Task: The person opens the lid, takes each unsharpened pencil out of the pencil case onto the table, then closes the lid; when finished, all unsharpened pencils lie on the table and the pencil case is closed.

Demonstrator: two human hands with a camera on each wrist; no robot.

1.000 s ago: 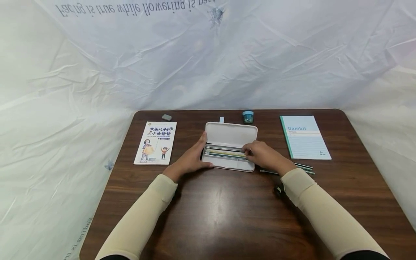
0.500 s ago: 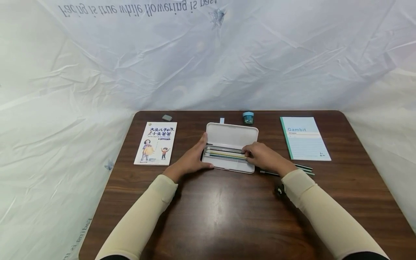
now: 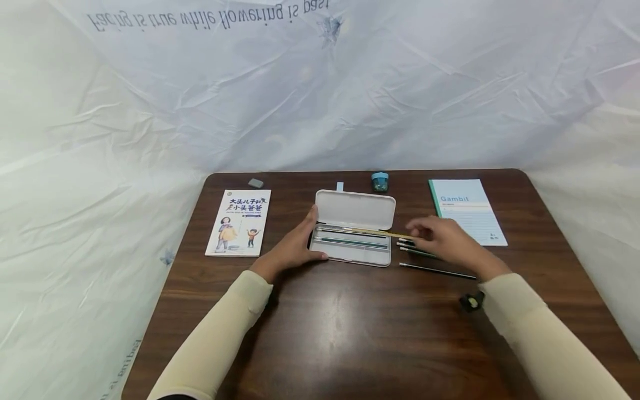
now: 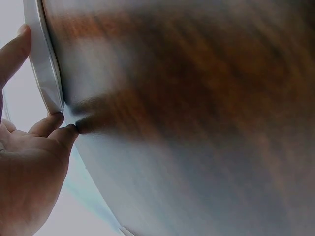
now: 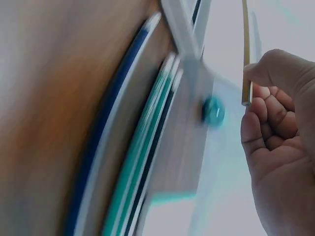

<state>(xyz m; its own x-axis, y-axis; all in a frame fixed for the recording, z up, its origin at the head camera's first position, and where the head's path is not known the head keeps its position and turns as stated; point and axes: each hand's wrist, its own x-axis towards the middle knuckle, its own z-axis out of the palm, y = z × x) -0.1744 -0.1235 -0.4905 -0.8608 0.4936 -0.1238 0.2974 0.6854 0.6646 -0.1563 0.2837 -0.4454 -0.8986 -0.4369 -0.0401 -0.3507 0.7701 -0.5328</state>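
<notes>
A white pencil case (image 3: 356, 206) lies with its lid up at the middle of the table, a green pencil (image 3: 350, 242) and other pencils inside. My left hand (image 3: 295, 244) holds its left end, thumb at the front edge and fingers toward the lid; in the left wrist view, fingertips meet the case's edge. To the right of the case, my right hand (image 3: 442, 241) pinches one end of a yellow pencil (image 5: 247, 49) between thumb and fingers. The pencil's other end still overlaps the case in the head view.
Several dark and green pencils (image 3: 437, 270) lie on the table below and beside my right hand. A Gambit notebook (image 3: 470, 214) lies at right, a picture book (image 3: 239, 222) at left. Along the back are a grey eraser (image 3: 255, 183) and a small blue-lidded jar (image 3: 379, 182).
My right hand has moved right from the case, drawing the yellow pencil out along with it. My left hand has stayed on the case's left end. More of the loose pencils now shows.
</notes>
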